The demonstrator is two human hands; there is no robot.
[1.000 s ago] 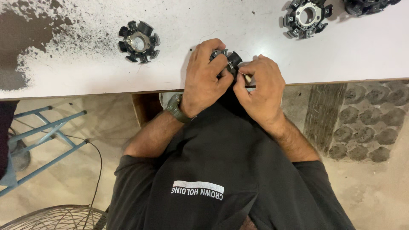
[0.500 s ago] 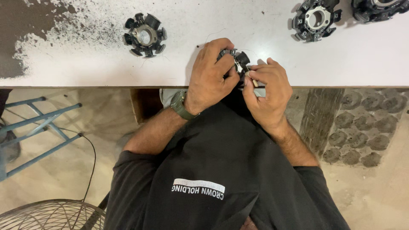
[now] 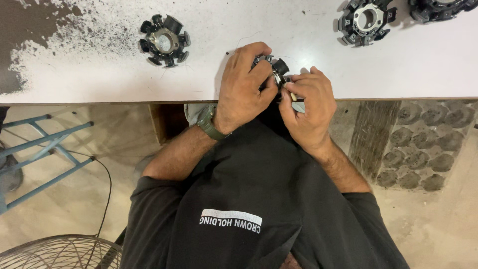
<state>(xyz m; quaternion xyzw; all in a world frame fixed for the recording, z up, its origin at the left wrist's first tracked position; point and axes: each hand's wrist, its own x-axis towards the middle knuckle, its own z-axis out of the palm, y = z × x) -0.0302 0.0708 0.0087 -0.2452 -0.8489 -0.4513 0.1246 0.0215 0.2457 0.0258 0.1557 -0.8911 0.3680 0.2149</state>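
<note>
A small black round part with wound poles (image 3: 275, 66) rests at the near edge of the white table (image 3: 99, 79). My left hand (image 3: 244, 87), with a green watch on the wrist, is closed over it from the left. From the right, the fingers of my right hand (image 3: 308, 107) pinch the same part. A small grey metal piece (image 3: 298, 106) also sits in that hand, and what it is cannot be made out. Most of the part is hidden under my fingers. My black shirt fills the lower middle of the view.
More black ring-shaped wound parts lie on the table: one at the left (image 3: 165, 34), one at the upper right (image 3: 365, 19), one cut off by the top right corner (image 3: 438, 7). Dark dust (image 3: 20, 45) covers the table's left end. A blue metal frame (image 3: 40, 154) and fan grille (image 3: 55, 254) stand on the floor.
Both hands have stayed on the part at the table edge. My right fingers have crept up onto it. The view has shifted slightly.
</note>
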